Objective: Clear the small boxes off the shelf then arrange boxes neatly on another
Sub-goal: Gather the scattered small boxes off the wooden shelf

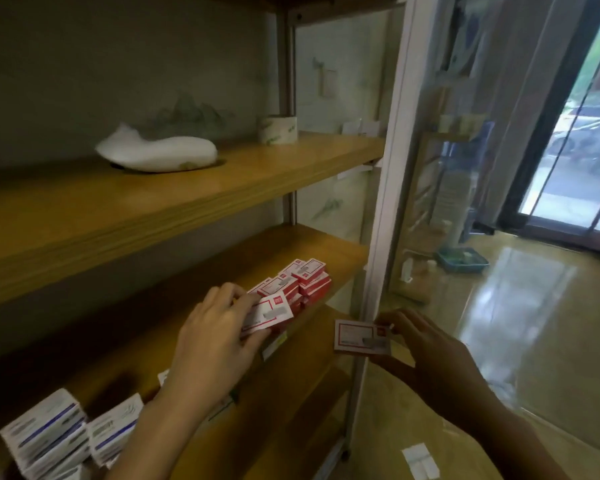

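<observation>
I judge I am mid-arranging: my left hand (215,336) pinches a red-and-white box (269,315) against the stack (300,284) just beyond its fingertips, my right hand (426,348) grips another box (361,336), needing square placement alongside next.

Daylight from the tall glass doorway (575,140) at upper right glares off the glossy yellowish floor (520,306), while the left side sits dim, soft, and edge-warped.
</observation>
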Action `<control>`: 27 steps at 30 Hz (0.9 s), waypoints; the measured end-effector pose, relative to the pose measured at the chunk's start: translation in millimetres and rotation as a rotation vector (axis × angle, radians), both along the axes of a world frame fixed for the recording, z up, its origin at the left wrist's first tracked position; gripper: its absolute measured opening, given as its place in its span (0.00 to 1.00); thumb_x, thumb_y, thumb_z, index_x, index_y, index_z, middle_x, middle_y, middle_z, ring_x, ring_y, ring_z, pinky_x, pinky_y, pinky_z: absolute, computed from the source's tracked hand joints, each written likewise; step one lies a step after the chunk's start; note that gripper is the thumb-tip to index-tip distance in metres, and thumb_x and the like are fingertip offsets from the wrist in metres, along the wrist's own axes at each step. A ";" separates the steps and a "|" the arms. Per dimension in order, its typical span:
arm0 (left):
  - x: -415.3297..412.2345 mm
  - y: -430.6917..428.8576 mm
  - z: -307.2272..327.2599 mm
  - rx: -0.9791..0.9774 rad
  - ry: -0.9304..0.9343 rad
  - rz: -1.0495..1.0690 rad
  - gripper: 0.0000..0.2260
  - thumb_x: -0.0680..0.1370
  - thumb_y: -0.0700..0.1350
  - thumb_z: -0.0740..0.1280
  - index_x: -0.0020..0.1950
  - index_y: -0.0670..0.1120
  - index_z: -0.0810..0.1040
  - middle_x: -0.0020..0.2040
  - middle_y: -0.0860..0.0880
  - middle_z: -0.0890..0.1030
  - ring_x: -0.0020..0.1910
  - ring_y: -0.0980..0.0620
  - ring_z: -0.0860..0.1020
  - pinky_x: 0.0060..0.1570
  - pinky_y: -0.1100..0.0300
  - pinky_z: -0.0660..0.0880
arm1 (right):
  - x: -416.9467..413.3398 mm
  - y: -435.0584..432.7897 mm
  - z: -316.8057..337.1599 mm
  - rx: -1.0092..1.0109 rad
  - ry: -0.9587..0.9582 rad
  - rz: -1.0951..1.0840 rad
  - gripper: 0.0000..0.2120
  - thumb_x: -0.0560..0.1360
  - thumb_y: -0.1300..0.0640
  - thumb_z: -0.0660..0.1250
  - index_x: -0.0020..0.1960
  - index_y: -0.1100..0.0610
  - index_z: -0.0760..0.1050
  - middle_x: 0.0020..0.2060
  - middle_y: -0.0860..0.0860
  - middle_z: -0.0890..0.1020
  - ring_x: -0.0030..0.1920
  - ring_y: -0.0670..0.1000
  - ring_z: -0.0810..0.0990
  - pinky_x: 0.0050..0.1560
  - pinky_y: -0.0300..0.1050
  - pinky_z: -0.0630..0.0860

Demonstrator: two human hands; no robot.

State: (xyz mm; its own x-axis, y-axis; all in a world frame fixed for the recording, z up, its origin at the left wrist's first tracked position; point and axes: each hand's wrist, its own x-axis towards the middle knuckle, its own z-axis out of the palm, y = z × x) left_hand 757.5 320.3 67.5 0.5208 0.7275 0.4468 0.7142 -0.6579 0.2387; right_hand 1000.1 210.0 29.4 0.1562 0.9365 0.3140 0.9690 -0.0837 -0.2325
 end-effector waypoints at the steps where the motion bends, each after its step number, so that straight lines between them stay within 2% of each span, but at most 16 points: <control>1: 5.8 7.2 -0.6 -0.006 0.000 0.020 0.22 0.75 0.56 0.62 0.68 0.54 0.64 0.62 0.55 0.67 0.60 0.58 0.65 0.54 0.66 0.66 | 8.4 11.8 -0.5 -0.001 0.003 0.024 0.24 0.66 0.34 0.58 0.59 0.42 0.65 0.55 0.40 0.73 0.50 0.39 0.71 0.46 0.39 0.76; 7: 41.7 46.0 -13.1 -0.025 -0.039 0.151 0.21 0.74 0.55 0.64 0.65 0.54 0.68 0.58 0.55 0.69 0.57 0.58 0.66 0.52 0.64 0.69 | 58.3 91.0 -0.2 -0.023 0.026 0.211 0.25 0.70 0.37 0.60 0.64 0.44 0.62 0.62 0.42 0.69 0.59 0.44 0.72 0.54 0.41 0.74; 10: 64.2 60.4 -18.1 -0.073 -0.069 0.207 0.20 0.73 0.55 0.65 0.64 0.53 0.69 0.57 0.55 0.69 0.55 0.58 0.66 0.50 0.65 0.68 | 82.9 133.3 3.4 -0.041 0.035 0.318 0.24 0.71 0.39 0.61 0.64 0.45 0.63 0.62 0.42 0.70 0.58 0.43 0.71 0.50 0.31 0.68; 12: 76.2 66.8 -21.2 -0.095 -0.073 0.259 0.20 0.73 0.54 0.66 0.64 0.53 0.70 0.57 0.55 0.70 0.55 0.58 0.66 0.50 0.65 0.67 | 96.7 158.5 5.2 -0.049 0.050 0.413 0.24 0.70 0.39 0.62 0.63 0.46 0.65 0.60 0.42 0.72 0.57 0.40 0.72 0.48 0.30 0.68; 16: 90.9 76.9 -24.8 -0.115 -0.065 0.355 0.20 0.73 0.53 0.67 0.63 0.50 0.71 0.57 0.53 0.71 0.56 0.55 0.68 0.52 0.62 0.70 | 114.4 198.5 5.9 -0.054 0.061 0.549 0.24 0.70 0.39 0.62 0.63 0.47 0.66 0.58 0.42 0.72 0.56 0.40 0.71 0.50 0.32 0.72; 21: 105.1 82.0 -30.9 -0.192 -0.044 0.440 0.19 0.74 0.53 0.66 0.64 0.50 0.71 0.57 0.53 0.72 0.56 0.55 0.68 0.53 0.63 0.68 | 119.4 237.7 5.7 -0.064 0.040 0.655 0.23 0.71 0.39 0.61 0.63 0.45 0.64 0.60 0.40 0.69 0.58 0.40 0.69 0.54 0.37 0.72; 23: 107.5 81.4 -32.5 -0.212 -0.029 0.478 0.21 0.74 0.54 0.65 0.65 0.50 0.70 0.58 0.52 0.71 0.57 0.54 0.68 0.56 0.61 0.68 | 117.1 248.0 4.5 -0.080 0.028 0.687 0.22 0.71 0.39 0.61 0.63 0.44 0.64 0.60 0.40 0.69 0.59 0.40 0.69 0.53 0.37 0.70; 27: 112.0 73.9 -31.9 -0.180 0.022 0.576 0.30 0.73 0.60 0.63 0.72 0.51 0.61 0.65 0.51 0.67 0.64 0.53 0.64 0.64 0.57 0.63 | 111.5 264.1 1.0 -0.109 0.016 0.755 0.22 0.72 0.40 0.62 0.63 0.45 0.63 0.60 0.41 0.69 0.59 0.41 0.69 0.52 0.36 0.68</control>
